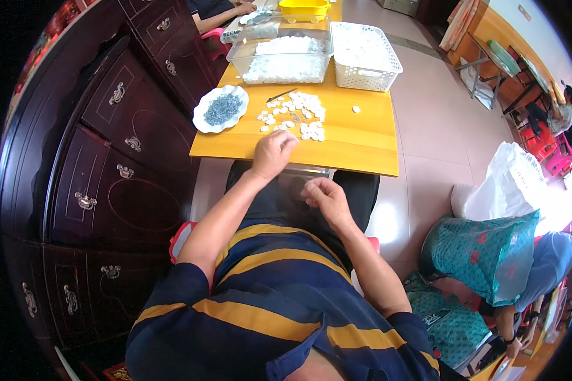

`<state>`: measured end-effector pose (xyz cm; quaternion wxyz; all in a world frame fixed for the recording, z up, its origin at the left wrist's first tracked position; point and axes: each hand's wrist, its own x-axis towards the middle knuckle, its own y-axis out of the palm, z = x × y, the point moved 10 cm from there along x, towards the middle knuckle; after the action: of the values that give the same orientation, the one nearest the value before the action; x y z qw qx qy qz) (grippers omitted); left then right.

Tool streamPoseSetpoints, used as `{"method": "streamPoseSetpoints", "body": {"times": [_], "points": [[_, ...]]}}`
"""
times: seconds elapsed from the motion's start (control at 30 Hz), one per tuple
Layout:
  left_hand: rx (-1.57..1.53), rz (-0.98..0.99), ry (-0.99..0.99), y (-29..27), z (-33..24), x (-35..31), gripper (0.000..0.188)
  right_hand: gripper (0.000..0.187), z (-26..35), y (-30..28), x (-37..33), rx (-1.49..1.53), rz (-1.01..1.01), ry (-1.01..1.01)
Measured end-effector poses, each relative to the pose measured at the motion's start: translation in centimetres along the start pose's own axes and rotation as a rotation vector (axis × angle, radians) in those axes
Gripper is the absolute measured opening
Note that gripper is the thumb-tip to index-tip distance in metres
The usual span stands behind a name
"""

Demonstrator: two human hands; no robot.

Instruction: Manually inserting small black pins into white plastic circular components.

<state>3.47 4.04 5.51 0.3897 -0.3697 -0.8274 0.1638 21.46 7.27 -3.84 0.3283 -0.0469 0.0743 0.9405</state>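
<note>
My left hand point(274, 154) is closed, its thumb and fingers pressed together just over the near edge of the yellow wooden table point(362, 143). If anything is in that pinch, it is too small to make out. Lower and to the right, my right hand point(328, 200) is curled closed in front of the table edge, above my lap; its fingertips hide what they may hold. Small white rounded pieces point(308, 106) lie scattered beyond my left hand. Beside them rests a thin dark pointed tool point(281, 95). A scalloped white plate point(200, 108) to the left holds many small blue-grey pieces point(222, 110).
Farther back stand a clear plastic bin point(236, 52) of white pieces, a white perforated basket point(365, 80) and a yellow tub point(304, 9). Dark drawers point(102, 171) line the left. Teal bags point(483, 251) and a white sack point(503, 184) sit right; other people work nearby.
</note>
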Motion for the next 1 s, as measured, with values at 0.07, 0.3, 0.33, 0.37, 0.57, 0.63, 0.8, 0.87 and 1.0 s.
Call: {"method": "streamPoseSetpoints", "body": {"times": [0.07,0.3,0.33,0.37,0.57,0.63,0.8,0.87,1.0], "points": [[-0.116,0.102,0.012,1.1,-2.7,-1.5,0.009,0.017,-0.2,-0.5,0.2,0.197,-0.039,0.005],[-0.466,0.152,-0.16,3.7,-4.2,-5.2,0.011,0.02,0.5,-1.7,-0.1,0.317,-0.158,-0.027],[-0.465,0.155,-0.157,3.8,-4.5,-5.2,0.011,0.02,0.2,-1.9,0.0,0.319,-0.16,-0.03],[-0.375,0.158,-0.097,3.7,-5.2,-5.0,0.011,0.021,-0.1,-2.2,0.1,0.317,-0.168,-0.021],[-0.249,0.183,0.051,3.2,-7.0,-4.5,0.013,0.015,-0.1,-2.4,-0.1,0.41,-0.195,-0.005],[-0.239,0.196,0.112,3.0,-7.3,-4.0,0.015,0.018,0.2,-2.5,-0.1,0.434,-0.187,-0.015],[0.227,0.097,-0.039,1.5,-1.7,-1.0,0.04,0.009,0.8,-2.6,-0.2,0.402,-0.213,-0.031],[0.325,0.106,-0.056,1.6,-0.1,-0.1,0.045,0.009,1.0,-2.5,-0.3,0.383,-0.222,-0.022],[0.487,0.158,-0.007,2.4,0.5,1.3,0.045,0.006,1.2,-2.7,-0.3,0.376,-0.212,-0.02]]}}
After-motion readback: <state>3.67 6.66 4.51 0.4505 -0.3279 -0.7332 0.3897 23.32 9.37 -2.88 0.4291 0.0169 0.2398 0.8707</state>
